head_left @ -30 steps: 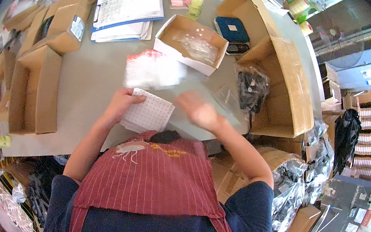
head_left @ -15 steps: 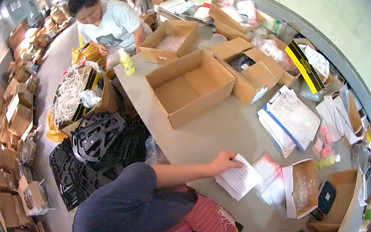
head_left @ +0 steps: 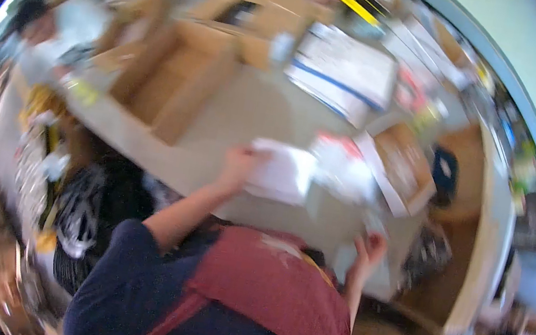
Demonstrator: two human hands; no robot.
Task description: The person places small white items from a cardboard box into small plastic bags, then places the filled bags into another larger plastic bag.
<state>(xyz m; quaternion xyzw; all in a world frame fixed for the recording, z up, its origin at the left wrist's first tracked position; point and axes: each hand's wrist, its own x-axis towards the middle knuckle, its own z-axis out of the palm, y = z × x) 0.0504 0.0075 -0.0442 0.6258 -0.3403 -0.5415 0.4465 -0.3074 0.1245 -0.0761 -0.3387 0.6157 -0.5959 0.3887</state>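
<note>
My left hand grips the edge of a small stack of white paper sheets over the grey table. To the right of the sheets lies a pile of clear plastic bags with red edges. My right hand is raised at the right of the table, fingers curled together. A small pale, see-through thing shows at its fingertips, too blurred to name. Close by, a clear bag with dark contents rests against an open cardboard box.
An open carton stands on the table's left side. Papers on a blue-edged clipboard lie farther back. A small white-sided box sits beyond my right hand. Across the table's left end is another person.
The view has swung, shifting the table leftward. My right hand has come up from beside the dark bag toward the bags with red edges. My left hand still holds the sheets.
</note>
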